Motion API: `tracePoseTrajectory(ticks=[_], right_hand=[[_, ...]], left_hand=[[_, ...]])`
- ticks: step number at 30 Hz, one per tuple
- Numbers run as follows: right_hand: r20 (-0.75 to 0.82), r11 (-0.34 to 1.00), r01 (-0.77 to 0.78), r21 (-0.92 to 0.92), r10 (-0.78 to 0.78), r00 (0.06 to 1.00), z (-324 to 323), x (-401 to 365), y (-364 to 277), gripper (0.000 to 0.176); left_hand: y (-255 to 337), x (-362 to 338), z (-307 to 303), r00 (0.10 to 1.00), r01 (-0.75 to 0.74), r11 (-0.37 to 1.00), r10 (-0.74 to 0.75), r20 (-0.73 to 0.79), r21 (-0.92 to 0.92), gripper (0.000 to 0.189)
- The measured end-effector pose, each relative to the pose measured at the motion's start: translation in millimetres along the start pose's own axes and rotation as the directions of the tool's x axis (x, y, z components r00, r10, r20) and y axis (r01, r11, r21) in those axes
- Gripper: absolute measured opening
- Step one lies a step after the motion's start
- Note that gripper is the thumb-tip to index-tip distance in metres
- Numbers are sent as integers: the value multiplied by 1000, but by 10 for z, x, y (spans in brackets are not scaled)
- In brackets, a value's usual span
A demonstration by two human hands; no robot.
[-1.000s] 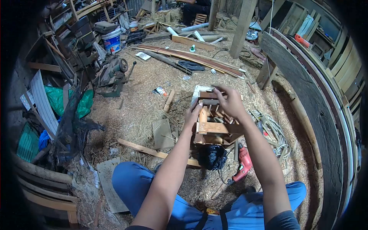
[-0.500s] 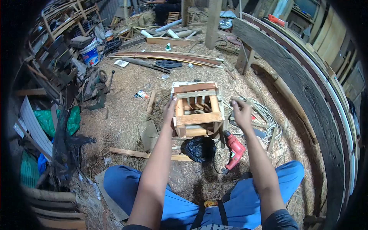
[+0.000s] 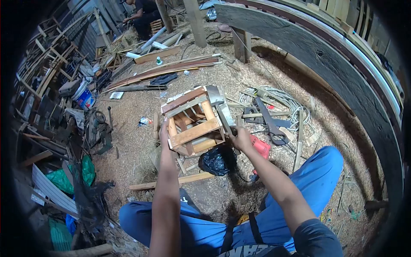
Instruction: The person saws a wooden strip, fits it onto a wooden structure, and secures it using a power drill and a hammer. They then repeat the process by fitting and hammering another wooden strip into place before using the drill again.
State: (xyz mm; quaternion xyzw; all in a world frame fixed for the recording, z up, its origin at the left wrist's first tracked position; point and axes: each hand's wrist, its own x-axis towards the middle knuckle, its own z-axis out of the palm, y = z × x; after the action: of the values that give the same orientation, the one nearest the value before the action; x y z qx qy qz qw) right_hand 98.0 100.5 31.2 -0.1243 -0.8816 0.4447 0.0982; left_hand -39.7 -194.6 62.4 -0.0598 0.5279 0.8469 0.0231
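A small slatted wooden frame is held tilted above the ground in front of me. My left hand grips its left side, fingers against the wood. At its lower right corner, my right hand is closed on a dark strip-like piece beside the frame; what exactly this piece is cannot be made out. Just below the frame lies a black plastic bag. The red power drill rests on the ground, partly behind my right hand and forearm.
A handsaw and coiled cable lie to the right. A long dark beam curves along the right side. Planks lie ahead, with a seated person at the back. Machinery stands left.
The view has turned to the right. My right hand, earlier away from the frame, is now at its right corner around a dark piece. The frame is more tilted, and the handsaw shows.
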Motion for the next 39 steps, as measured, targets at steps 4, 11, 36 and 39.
tracePoseTrajectory(ticks=[4,11,36,39], right_hand=[[-16,998,44,54,-43,999,50,6,42,37],[-23,996,44,84,-42,999,124,40,182,37],[-18,924,364,116,-364,931,-938,329,-899,46],[180,875,483,-34,-470,864,-1229,233,-1484,52]], left_hand=[[-105,128,-159,999,42,998,-41,16,-41,42],[-89,115,-142,997,80,996,-79,14,-30,40],[128,-197,74,999,-8,990,13,-42,138,55],[125,-234,114,995,-47,989,59,-81,140,51]])
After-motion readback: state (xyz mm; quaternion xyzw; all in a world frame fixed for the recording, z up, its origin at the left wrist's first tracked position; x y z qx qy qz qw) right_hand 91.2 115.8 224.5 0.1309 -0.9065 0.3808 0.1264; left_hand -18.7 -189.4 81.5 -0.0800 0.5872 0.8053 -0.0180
